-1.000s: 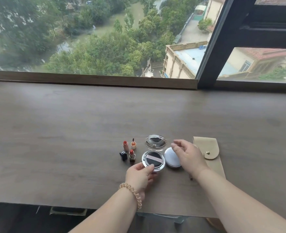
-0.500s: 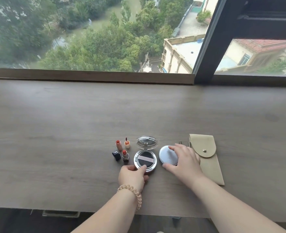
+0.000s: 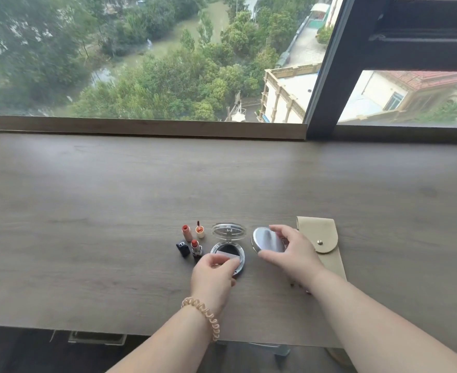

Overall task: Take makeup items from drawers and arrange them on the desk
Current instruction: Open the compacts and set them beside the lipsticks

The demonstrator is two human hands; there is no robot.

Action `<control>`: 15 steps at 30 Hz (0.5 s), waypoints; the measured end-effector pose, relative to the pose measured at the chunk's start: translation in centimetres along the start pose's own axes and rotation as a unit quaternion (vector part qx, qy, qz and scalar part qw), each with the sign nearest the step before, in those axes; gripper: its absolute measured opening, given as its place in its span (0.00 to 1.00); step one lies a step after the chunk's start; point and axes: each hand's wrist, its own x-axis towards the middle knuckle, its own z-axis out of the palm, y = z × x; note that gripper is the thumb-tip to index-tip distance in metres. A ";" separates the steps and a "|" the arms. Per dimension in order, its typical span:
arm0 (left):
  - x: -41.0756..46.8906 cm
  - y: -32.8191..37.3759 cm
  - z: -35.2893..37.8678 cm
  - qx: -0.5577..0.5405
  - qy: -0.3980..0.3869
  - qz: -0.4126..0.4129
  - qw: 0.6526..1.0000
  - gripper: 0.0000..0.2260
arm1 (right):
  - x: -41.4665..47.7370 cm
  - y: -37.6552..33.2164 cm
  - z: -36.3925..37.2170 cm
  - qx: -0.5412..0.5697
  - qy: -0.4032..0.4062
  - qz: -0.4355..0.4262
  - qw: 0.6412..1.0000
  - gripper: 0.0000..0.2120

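Note:
An open round cushion compact [image 3: 228,251] lies on the wooden desk [image 3: 114,211], its clear lid [image 3: 228,230] flipped back. My left hand [image 3: 212,278] pinches the compact's front rim and covers part of it. Just right of it a silver round compact [image 3: 266,239] is tilted up on edge, gripped by the fingers of my right hand [image 3: 289,254]. To the left stand three open lipsticks [image 3: 195,247] and a dark lipstick cap [image 3: 183,247]. A beige snap pouch [image 3: 323,238] lies to the right, partly under my right wrist.
A wooden sill [image 3: 141,127] and a large window run along the desk's far edge, with a dark window frame [image 3: 327,76] at right. The desk's near edge [image 3: 87,331] is below my forearms. A beaded bracelet [image 3: 206,316] is on my left wrist.
My right hand has tipped the silver compact up from lying flat. My left hand has slid forward onto the open compact's rim.

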 end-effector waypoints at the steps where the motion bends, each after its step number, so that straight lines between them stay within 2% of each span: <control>1: -0.7 0.6 0.2 -0.022 -0.048 0.004 0.999 0.11 | -0.3 -0.5 -0.8 0.096 -0.024 0.011 0.995 0.27; 3: -1.8 1.6 0.7 -0.071 -0.149 0.002 0.986 0.20 | -1.1 -1.4 -2.4 0.223 -0.079 0.015 0.972 0.24; 5: -2.6 2.5 1.2 -0.129 -0.229 -0.011 0.965 0.29 | -2.0 -2.6 -3.8 0.255 -0.120 -0.007 0.959 0.21; 7: -3.2 3.2 1.7 -0.195 -0.280 -0.014 0.940 0.32 | -2.9 -3.7 -4.8 0.251 -0.151 -0.039 0.955 0.19; 10: -4.0 4.0 2.3 -0.257 -0.303 0.003 0.918 0.33 | -4.1 -4.9 -5.9 0.227 -0.167 -0.082 0.956 0.17; 15: -5.4 4.0 2.1 -0.282 -0.302 0.010 0.910 0.31 | -5.9 -6.2 -7.2 0.146 -0.171 -0.157 0.962 0.14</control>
